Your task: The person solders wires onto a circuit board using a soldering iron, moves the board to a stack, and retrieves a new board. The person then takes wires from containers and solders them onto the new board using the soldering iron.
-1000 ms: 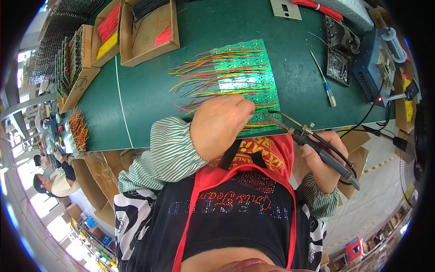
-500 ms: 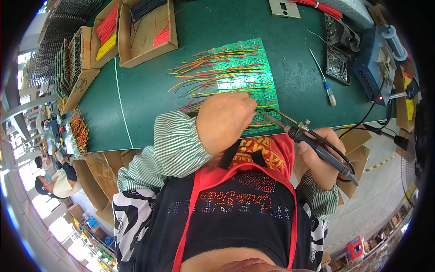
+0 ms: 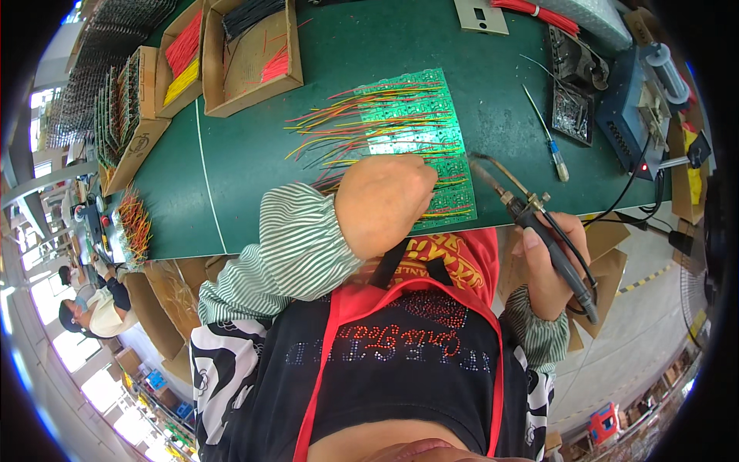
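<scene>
Bent and drawn together, the fingers of a bare left hand (image 3: 387, 204) are covering the near part of a bright green circuit-board panel (image 3: 460, 199) — whether they are pinching anything cannot be told, the fingertips being hidden. The fingers of the bare right hand (image 3: 545, 286) are gripping a dark grey, pen-shaped soldering iron (image 3: 560, 262), its tip pointing just beside the panel's right edge. Thin red, yellow and black wires (image 3: 369, 122) are fanning out past the panel's left edge. The panel itself is lying flat by the near edge of a dark green workbench (image 3: 254, 154). To its right, a slim screwdriver with a blue-and-clear handle (image 3: 558, 158) is resting; a blue, box-shaped unit (image 3: 622, 104) is standing at the bench's right edge. Toward the far left corner, an open brown cardboard tray (image 3: 262, 98) is holding cut wires — red and black.
</scene>
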`<state>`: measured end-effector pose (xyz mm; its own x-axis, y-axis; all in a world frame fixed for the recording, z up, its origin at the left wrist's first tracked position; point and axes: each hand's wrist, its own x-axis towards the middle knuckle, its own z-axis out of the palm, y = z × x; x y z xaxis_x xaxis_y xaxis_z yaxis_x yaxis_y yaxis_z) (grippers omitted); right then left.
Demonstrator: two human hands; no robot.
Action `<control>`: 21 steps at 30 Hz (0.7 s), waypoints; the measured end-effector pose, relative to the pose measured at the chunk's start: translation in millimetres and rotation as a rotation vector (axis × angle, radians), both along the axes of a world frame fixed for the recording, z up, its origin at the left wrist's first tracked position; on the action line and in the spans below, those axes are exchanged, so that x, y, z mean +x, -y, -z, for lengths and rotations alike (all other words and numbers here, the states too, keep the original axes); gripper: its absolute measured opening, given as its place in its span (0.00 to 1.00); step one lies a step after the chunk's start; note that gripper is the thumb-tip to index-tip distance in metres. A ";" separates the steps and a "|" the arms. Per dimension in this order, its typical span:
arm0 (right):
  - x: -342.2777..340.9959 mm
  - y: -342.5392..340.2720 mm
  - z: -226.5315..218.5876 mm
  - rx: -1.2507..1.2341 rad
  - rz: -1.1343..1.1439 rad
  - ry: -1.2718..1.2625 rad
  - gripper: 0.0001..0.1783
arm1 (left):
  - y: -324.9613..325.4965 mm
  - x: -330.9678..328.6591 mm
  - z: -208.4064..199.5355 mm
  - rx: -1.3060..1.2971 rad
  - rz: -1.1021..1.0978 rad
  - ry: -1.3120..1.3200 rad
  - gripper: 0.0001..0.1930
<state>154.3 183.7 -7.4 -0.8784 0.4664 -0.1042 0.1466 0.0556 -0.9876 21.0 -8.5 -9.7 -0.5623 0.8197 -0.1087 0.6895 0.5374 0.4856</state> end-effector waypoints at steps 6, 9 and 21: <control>-7.2 15.2 42.7 0.155 -0.095 -0.251 0.17 | 32.4 -3.8 -13.4 -0.041 -0.016 -0.051 0.05; -13.2 15.7 57.0 0.432 -0.202 -0.400 0.21 | 68.4 -32.2 -22.7 -0.159 -0.079 -0.180 0.04; -18.6 29.3 65.5 0.524 -0.209 -0.386 0.23 | 114.8 -194.4 3.6 -0.175 -0.510 -0.038 0.11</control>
